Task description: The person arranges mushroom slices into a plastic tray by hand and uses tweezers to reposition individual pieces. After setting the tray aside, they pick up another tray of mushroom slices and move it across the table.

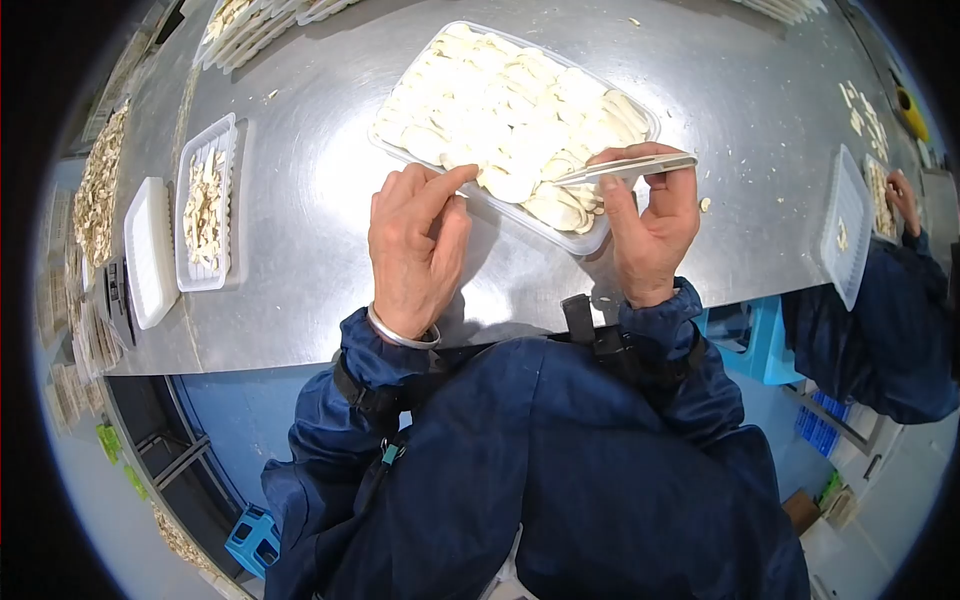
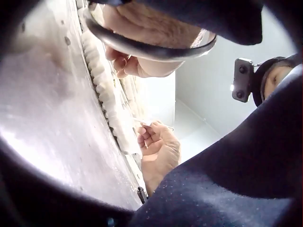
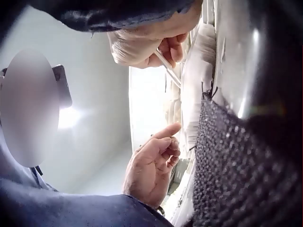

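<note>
A clear plastic tray (image 1: 553, 238) full of pale, thin slices (image 1: 500, 100) lies slanted on the metal table. My right hand (image 1: 655, 225) holds metal tweezers (image 1: 640, 167) between thumb and fingers, their tips at slices by the tray's near right part. My left hand (image 1: 415, 240) is at the near rim, index finger extended toward the slices and the other fingers bent, with nothing held. In the right wrist view, the tweezers (image 3: 166, 65) point down from my right hand (image 3: 151, 45), and my left hand (image 3: 149, 172) is below. Whether the left fingertip touches a slice, I cannot tell.
A tray with small pieces (image 1: 205, 215) and a white tray (image 1: 150, 250) stand at the left, near a heap of pieces (image 1: 98, 190). Stacked trays (image 1: 265, 30) are at the back left. Another tray (image 1: 846, 230) and another person's hand (image 1: 903, 203) are at the right.
</note>
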`<state>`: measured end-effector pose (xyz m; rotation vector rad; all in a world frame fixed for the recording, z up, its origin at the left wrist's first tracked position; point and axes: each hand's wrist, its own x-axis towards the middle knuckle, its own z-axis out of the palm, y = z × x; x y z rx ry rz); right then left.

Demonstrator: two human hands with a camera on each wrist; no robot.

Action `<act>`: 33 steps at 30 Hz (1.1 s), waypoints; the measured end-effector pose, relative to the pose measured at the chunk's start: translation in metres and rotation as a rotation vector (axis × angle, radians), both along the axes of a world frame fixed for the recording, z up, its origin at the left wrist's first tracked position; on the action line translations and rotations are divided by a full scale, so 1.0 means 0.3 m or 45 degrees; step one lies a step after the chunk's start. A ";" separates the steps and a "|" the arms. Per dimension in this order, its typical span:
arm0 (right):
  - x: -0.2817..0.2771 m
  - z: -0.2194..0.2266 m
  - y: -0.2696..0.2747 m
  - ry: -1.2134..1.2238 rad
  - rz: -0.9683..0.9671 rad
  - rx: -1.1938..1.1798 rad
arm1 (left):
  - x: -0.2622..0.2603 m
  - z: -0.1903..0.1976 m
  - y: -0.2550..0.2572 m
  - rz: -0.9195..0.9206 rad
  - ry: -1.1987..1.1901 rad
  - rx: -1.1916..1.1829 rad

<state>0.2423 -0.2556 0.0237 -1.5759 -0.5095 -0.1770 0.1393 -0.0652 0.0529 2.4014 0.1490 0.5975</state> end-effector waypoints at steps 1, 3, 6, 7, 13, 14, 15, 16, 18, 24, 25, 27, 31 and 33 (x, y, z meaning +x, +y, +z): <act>0.001 -0.002 0.000 -0.006 0.001 -0.003 | 0.000 0.000 0.000 0.003 0.001 -0.006; 0.003 -0.006 -0.001 -0.017 0.002 -0.009 | 0.000 0.000 -0.001 0.009 0.003 -0.018; 0.004 -0.006 -0.001 -0.019 0.002 -0.017 | 0.001 -0.001 -0.001 -0.003 -0.009 -0.013; 0.002 -0.002 -0.001 0.000 0.003 -0.010 | 0.002 -0.001 -0.002 -0.003 -0.005 -0.013; 0.001 -0.001 -0.001 -0.016 -0.001 -0.025 | 0.003 0.001 -0.001 0.004 0.018 0.004; -0.001 0.003 0.000 -0.002 0.000 -0.018 | 0.003 0.001 -0.002 0.006 0.019 0.004; -0.003 0.005 0.000 0.011 0.000 -0.011 | 0.004 0.002 -0.003 0.007 0.020 0.003; -0.002 0.004 0.000 0.009 -0.001 -0.007 | 0.005 -0.001 -0.003 0.008 0.006 -0.017; -0.001 -0.001 0.001 0.005 -0.001 0.000 | 0.009 -0.012 -0.004 0.010 -0.021 -0.058; 0.002 -0.007 0.001 0.007 -0.008 -0.003 | 0.013 -0.017 -0.005 0.004 -0.015 -0.064; 0.001 -0.006 0.001 0.010 -0.005 -0.006 | 0.014 -0.018 -0.005 0.002 -0.014 -0.062; 0.000 -0.001 0.002 0.014 0.002 -0.011 | 0.016 -0.019 -0.004 -0.002 -0.012 -0.058; 0.000 0.000 0.005 0.017 0.002 0.008 | 0.016 -0.016 -0.006 -0.002 -0.009 -0.057; -0.001 0.003 0.008 0.034 0.002 0.018 | 0.017 -0.015 -0.004 -0.004 -0.007 -0.062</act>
